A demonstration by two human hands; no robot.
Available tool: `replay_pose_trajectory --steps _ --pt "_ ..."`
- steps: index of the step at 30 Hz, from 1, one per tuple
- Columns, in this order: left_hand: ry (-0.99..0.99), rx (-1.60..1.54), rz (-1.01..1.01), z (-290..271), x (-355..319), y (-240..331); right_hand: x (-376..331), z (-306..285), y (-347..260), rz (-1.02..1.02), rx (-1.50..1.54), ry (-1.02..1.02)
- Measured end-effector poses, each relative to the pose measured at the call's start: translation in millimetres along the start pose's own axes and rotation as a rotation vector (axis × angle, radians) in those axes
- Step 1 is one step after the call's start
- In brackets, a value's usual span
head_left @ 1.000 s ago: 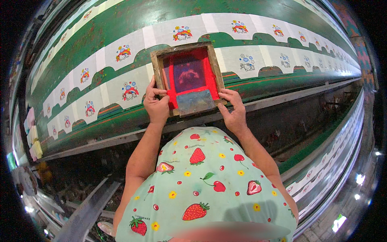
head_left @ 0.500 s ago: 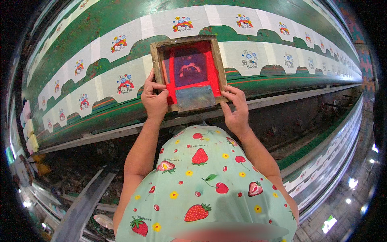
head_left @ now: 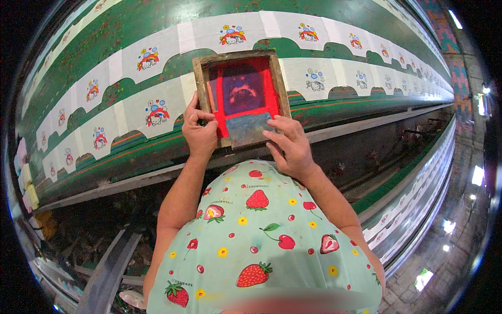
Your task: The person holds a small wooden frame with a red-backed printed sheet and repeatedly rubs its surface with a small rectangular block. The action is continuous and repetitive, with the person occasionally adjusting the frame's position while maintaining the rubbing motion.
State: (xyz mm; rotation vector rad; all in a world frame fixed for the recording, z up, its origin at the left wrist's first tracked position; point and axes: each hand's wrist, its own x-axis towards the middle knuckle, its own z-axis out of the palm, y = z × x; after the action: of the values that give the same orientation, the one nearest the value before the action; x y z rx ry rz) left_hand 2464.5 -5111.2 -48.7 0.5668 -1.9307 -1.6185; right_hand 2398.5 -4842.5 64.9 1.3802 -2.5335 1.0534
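A wooden screen-printing frame lies over the near row of white printed cloth pieces. Its mesh shows a dark purple window with red ink around it. Across the near end of the frame rests a flat grey-blue squeegee blade. My left hand grips the frame's left side near its lower corner, thumb and forefinger pinched together. My right hand is at the right edge of the squeegee, fingers spread and fingertips at the blade, thumb apart below. Whatever lies beneath the frame is hidden.
Rows of white cloth pieces with coloured cartoon prints run along the green table. To the right of the frame, pieces carry fewer colours. A rail edges the table. Another printed row stands behind on the right.
My right hand has left the frame's right side and moved left to the squeegee's edge. My left hand keeps its hold on the frame. The whole view has shifted slightly.
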Motion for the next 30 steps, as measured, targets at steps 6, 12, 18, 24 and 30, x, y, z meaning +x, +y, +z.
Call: replay_pose_trajectory --steps 6,12,18,24,30 --pt "-0.004 -0.028 -0.014 -1 0 -1 4 8 -2 -0.041 -0.08 -0.135" --pt "-0.003 -0.009 -0.011 0 1 2 25 19 7 -0.161 -0.213 -0.208" --pt "0.01 0.038 0.008 1 0 6 62 -1 22 -0.177 -0.17 -0.439" --pt "0.007 0.064 0.03 0 0 5 131 1 63 -0.084 -0.096 -0.542" --pt "0.021 0.046 0.035 2 -1 3 175 19 94 -0.091 -0.141 -0.343"
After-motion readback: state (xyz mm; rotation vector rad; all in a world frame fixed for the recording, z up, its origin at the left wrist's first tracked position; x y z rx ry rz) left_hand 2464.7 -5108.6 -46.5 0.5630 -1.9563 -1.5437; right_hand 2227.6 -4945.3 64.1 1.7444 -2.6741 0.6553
